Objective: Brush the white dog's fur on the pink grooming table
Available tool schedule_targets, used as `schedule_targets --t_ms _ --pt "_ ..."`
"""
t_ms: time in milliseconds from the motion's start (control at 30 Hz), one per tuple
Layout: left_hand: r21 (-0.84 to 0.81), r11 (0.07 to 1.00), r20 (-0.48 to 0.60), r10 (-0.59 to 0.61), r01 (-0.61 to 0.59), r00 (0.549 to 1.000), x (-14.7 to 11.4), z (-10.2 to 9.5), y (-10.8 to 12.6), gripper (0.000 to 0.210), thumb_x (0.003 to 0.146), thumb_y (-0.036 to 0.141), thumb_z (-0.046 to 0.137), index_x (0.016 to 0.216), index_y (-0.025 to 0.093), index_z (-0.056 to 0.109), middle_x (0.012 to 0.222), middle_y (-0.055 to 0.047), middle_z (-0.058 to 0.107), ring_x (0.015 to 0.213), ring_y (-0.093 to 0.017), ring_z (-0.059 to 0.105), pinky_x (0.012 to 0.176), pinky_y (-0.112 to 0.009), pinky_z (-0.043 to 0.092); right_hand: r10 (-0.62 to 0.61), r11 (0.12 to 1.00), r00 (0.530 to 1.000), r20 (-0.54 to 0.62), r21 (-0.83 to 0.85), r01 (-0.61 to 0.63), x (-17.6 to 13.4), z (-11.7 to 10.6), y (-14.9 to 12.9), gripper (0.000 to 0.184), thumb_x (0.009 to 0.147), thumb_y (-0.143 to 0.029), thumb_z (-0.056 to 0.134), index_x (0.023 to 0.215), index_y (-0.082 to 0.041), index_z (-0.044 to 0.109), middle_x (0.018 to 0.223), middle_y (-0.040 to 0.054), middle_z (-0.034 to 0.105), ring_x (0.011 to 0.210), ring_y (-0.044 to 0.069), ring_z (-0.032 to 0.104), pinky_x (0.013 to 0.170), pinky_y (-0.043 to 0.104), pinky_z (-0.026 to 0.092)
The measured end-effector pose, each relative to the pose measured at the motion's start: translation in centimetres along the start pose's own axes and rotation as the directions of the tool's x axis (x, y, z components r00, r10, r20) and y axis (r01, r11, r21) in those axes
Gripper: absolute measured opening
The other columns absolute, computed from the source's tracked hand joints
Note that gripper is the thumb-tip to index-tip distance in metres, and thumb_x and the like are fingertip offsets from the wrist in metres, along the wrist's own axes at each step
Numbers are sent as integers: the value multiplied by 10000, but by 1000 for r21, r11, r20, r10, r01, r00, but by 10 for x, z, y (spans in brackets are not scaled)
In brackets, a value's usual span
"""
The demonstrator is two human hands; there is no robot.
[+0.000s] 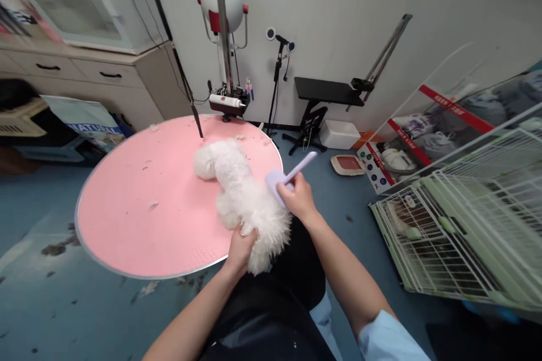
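A fluffy white dog (239, 183) is on the round pink grooming table (139, 197), at its near right edge. Its rear end is toward me and its head points to the far left. My left hand (242, 247) is closed on the white fur near the dog's rear, with the fingertips partly buried. In my right hand (297, 196) is a lilac slicker brush (301, 166), gripped near its head. The brush head lies against the fur on the dog's right side, and the handle sticks out up and to the right.
A metal arm (224, 39) rises at the table's far edge, beside a tool holder with a white bottle (226, 101). Wire cages (427, 237) stand on the right. A small black table (328, 90) is by the wall. Drawers (80, 70) line the left, and hair tufts dot the blue floor.
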State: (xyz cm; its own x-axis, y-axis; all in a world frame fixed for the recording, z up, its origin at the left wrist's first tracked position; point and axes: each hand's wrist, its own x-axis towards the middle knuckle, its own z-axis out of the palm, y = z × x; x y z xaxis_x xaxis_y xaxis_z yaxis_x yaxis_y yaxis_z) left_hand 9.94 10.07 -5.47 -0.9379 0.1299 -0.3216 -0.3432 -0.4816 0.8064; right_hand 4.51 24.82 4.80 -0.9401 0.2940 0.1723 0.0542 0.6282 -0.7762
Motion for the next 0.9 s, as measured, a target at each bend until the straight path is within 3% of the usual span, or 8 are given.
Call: schedule_targets --t_ms 167,300,467,533,600,733,833,900 --pt "-4 1000 -106 21 -22 994 -2 6 -12 619 590 337 793 1119 132 546 951 -97 699 824 -238 674 733 -327 518 -183 938 883 432 -192 289 12 -13 -24 212 703 -307 592 874 -189 553 793 24 634 669 159 548 613 252 405" --pt "37 998 -116 48 -44 992 -1 11 -13 594 602 327 775 1103 126 528 957 -108 696 836 -241 673 745 -348 521 -212 894 965 154 -368 255 20 -14 -37 210 749 -317 541 905 -177 539 835 55 620 701 178 542 623 267 389" --pt "182 976 -147 151 -123 978 3 13 -16 565 588 326 783 1057 138 530 951 -92 679 859 -244 656 772 -357 512 -202 850 810 551 -312 424 24 -18 -40 150 706 -296 592 807 -196 546 722 17 610 596 147 504 543 242 340" --pt "190 974 -152 151 -121 977 4 14 -19 536 624 344 760 1056 135 521 965 -97 670 876 -245 649 791 -362 506 -222 828 912 344 -427 362 28 -23 -40 151 741 -296 547 840 -183 538 769 43 609 630 160 510 564 253 337" --pt "182 974 -148 161 -134 976 5 17 -23 492 670 360 725 1060 136 525 980 -98 666 897 -245 642 803 -362 499 -283 836 936 207 -425 347 31 -27 -40 190 771 -314 513 902 -176 527 819 56 606 668 169 520 590 259 347" --pt "202 958 -213 244 -202 946 6 22 -27 356 765 394 620 1013 143 581 983 -84 657 947 -242 611 849 -349 469 -242 833 807 539 -311 458 29 -30 -36 171 727 -313 568 844 -194 531 753 21 598 625 157 507 568 252 337" --pt "167 965 -260 241 -202 935 7 26 -29 298 816 409 542 955 151 598 947 -67 652 931 -225 599 847 -328 462 -213 847 927 309 -414 333 27 -32 -30 177 760 -318 530 868 -178 521 797 48 597 656 170 512 583 264 342" --pt "124 974 -277 218 -190 936 8 29 -31 286 831 414 517 940 162 598 934 -53 651 912 -214 598 828 -312 468 -232 880 936 266 -352 318 25 -34 -25 222 771 -334 526 926 -176 519 835 48 601 681 170 522 600 262 360"
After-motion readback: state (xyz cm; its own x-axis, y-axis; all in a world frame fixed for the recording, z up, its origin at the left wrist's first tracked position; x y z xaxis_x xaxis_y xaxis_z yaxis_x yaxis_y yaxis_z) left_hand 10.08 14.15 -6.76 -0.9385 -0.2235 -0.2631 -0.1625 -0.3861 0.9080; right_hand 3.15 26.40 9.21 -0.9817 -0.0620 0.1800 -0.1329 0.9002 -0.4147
